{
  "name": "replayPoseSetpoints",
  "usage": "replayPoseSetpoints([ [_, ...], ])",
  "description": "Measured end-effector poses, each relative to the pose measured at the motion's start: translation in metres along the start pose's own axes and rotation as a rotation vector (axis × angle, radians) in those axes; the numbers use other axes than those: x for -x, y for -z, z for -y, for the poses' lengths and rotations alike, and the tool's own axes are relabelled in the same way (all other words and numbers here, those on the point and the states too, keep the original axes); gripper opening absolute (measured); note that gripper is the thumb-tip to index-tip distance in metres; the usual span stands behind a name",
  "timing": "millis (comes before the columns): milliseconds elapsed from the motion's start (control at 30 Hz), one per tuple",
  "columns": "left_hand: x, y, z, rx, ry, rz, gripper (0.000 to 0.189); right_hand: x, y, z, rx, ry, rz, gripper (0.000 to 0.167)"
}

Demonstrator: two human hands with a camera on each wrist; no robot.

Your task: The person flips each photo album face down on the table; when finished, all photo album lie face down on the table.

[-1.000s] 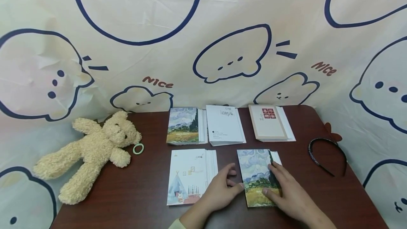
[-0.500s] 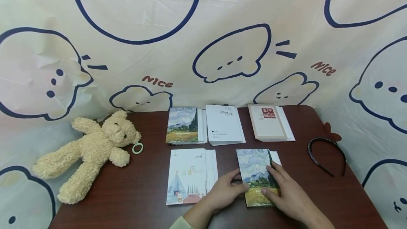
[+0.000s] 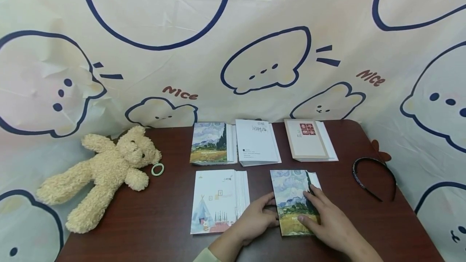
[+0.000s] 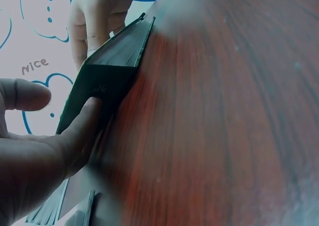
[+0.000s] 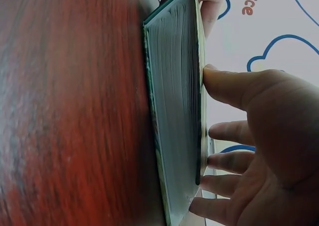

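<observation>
A photo album (image 3: 290,193) with a painted landscape cover lies on the table between both hands. My left hand (image 3: 253,219) is at its left edge; in the left wrist view, a fingertip (image 4: 92,104) touches the dark spine (image 4: 110,81). My right hand (image 3: 329,225) rests on the cover's right side with spread, fairly straight fingers. From the right wrist, the thick white pages (image 5: 172,86) show between the covers, slightly fanned. Just left of my left hand lies a white album (image 3: 214,201) with a tent drawing, partly covered by my forearm.
Along the table's back stand a second landscape album (image 3: 208,144), a white album (image 3: 256,142) and a cream one (image 3: 307,140) with red squares. A teddy bear (image 3: 109,173) and a pale green ring (image 3: 157,169) lie left, a black headband (image 3: 358,179) right. A patterned cloth (image 3: 204,68) hangs behind.
My left hand has moved right to the landscape album's left edge, and its thumb has come down off the cover to the side. My right hand has stayed nearly in place on the cover.
</observation>
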State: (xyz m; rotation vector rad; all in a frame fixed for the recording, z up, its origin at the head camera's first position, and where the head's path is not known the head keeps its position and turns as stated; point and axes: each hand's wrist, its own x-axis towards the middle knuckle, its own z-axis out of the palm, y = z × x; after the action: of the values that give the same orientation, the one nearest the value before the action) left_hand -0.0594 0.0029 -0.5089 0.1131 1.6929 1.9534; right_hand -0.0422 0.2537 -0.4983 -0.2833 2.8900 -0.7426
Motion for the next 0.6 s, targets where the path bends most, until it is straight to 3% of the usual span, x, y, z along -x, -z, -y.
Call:
replayPoseSetpoints([
  [200,0.0022,0.0042,-0.0003,0.031,-0.053,0.025,0.081,-0.0005,-0.0008,0.0014,-0.033,0.007,-0.008,0.084],
  [600,0.0050,0.0102,-0.0040,-0.027,-0.144,0.032,0.076,-0.0014,0.0044,0.0070,-0.111,0.041,-0.013,0.076],
])
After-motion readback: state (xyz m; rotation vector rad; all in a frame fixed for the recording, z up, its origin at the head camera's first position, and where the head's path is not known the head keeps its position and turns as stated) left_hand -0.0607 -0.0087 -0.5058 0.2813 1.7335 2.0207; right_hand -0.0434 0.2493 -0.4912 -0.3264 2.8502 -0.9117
